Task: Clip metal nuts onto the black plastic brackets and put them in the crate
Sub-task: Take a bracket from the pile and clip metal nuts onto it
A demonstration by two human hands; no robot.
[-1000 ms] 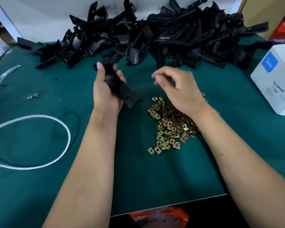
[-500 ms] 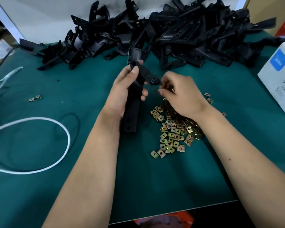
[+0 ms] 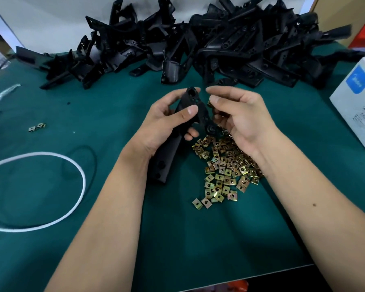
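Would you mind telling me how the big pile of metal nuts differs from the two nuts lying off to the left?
The big pile of nuts holds dozens heaped together, while the two stray nuts are only a pair. The pile lies just below the right hand, beside the bracket gripped by the left hand; the pair lies far from both hands. Both are brassy square clips on the green mat.

Even, fairly bright light falls from overhead, so the green desk [image 3: 198, 239] shows only soft, short shadows, clearest as a dark ring beside the white cord [image 3: 80, 175]. The black bracket pile [image 3: 198, 45] loses detail in its darkest parts, with faint sheen on some faces. Wide-angle distortion bends the edges; the far right corner is smeared and soft.
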